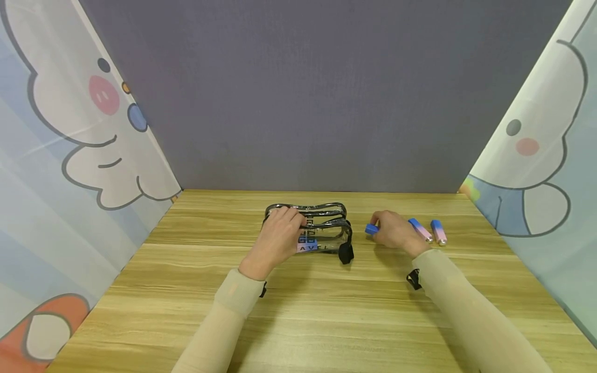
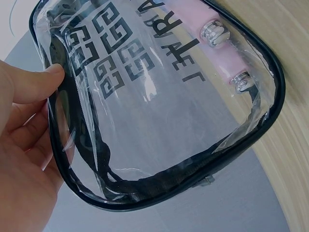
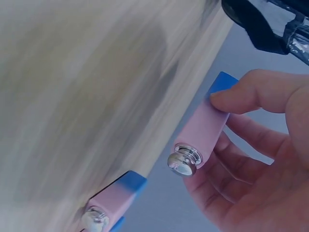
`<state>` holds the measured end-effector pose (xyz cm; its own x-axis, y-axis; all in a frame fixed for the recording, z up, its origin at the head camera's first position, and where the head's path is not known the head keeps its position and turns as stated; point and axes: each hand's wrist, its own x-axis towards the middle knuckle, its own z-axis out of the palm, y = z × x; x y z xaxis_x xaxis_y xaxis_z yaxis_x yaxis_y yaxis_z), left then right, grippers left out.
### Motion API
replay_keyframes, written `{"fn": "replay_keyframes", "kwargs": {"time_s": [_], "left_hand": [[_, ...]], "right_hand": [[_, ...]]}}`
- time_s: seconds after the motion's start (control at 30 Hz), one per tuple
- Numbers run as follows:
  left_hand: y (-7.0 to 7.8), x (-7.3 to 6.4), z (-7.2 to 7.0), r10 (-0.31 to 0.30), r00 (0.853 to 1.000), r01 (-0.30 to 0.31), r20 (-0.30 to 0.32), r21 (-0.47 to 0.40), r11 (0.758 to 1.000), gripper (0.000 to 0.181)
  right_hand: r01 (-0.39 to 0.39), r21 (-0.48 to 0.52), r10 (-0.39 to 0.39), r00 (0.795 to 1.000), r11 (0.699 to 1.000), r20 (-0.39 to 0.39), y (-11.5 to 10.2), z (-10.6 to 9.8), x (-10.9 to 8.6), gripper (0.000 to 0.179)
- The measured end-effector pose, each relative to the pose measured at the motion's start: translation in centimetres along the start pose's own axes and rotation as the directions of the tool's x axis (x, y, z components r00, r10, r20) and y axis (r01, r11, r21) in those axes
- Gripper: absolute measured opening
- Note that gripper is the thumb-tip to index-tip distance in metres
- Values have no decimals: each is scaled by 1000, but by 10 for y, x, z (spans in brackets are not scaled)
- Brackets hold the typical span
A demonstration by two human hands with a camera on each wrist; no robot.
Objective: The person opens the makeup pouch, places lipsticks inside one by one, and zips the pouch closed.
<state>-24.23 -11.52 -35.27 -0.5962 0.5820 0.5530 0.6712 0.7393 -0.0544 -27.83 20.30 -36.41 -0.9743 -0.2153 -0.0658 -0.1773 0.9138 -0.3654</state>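
Clear pouch (image 2: 154, 111) gripped under left hand (image 1: 280, 233); blue-pink tube (image 3: 204, 122) pinched in right hand (image 1: 394, 229).

Gleams as clear, slightly creased plastic across the pouch (image 2: 166, 128), with glossy black edging (image 2: 281, 89). Looks smooth and softly satin on the pink-and-blue tube (image 3: 200, 128), then turns to mirror-bright, metal-like shine at its knob (image 3: 182, 163). Shows grained wood with a low sheen on the tabletop (image 1: 336, 321). Appears matt and finely textured on the grey backdrop (image 1: 322, 103), smooth cloth on the printed hangings (image 1: 46, 134), matt cloth on the sleeves (image 1: 224, 316).
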Motion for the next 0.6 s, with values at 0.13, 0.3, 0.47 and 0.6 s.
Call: {"fn": "replay_keyframes", "kwargs": {"time_s": [0.13,0.3,0.47,0.6], "left_hand": [[0,0,0,-1,1000,1,-1,-2,1000,19],[-1,0,0,-4,1000,4,0,-10,1000,20],[-1,0,-1,1,1000,-1,-3,-11,1000,20],[0,1,-1,4,1000,-4,1,-8,1000,19]], "right_hand": [[14,-8,-14,1000,1000,-21,-7,-2,-2,35],[31,-5,-31,999,1000,-43,-14,-5,-2,38],[48,-3,-48,997,999,-57,-19,-10,-1,36],[54,-10,-54,997,999,-62,-22,-13,-2,36]]}}
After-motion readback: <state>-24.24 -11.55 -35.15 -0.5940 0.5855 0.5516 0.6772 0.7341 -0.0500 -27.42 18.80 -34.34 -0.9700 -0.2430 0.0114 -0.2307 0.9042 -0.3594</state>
